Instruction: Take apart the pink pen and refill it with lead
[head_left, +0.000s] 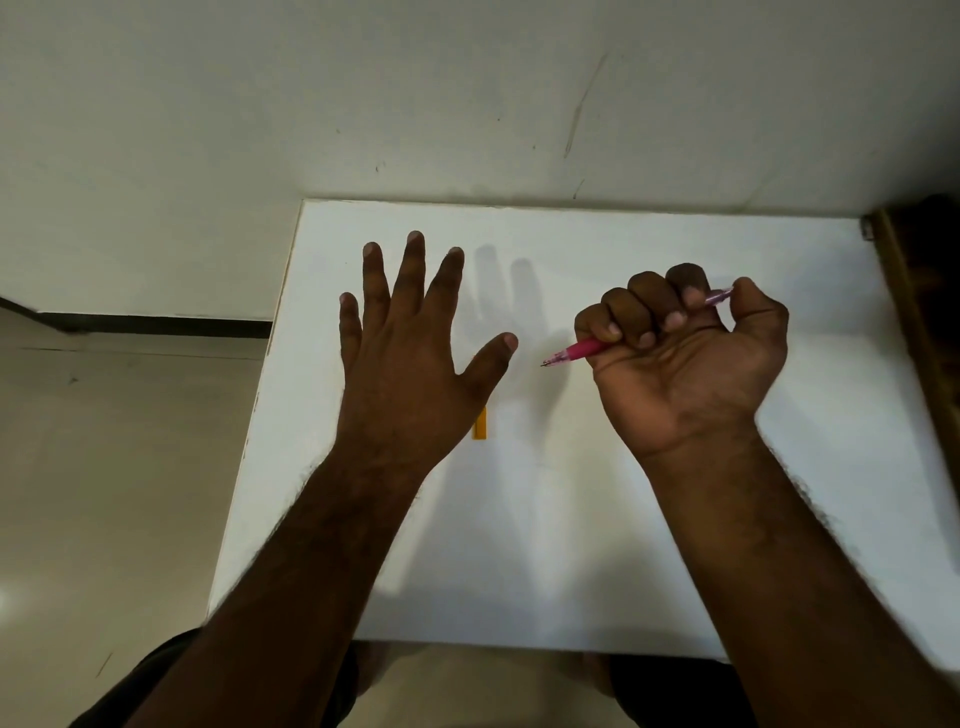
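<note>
My right hand (685, 353) is closed in a fist around the pink pen (574, 352), palm side toward me. The pen's tip pokes out to the left and its clear pink back end shows above the thumb at the upper right. My left hand (410, 343) hovers flat over the white table (571, 545), fingers spread, holding nothing. A small orange lead case (480, 425) lies on the table, mostly hidden under the left hand's thumb side.
The table's left edge drops to a beige floor. A pale wall stands directly behind the table. A dark wooden frame (914, 312) borders the table at the right. My knees show below the near edge.
</note>
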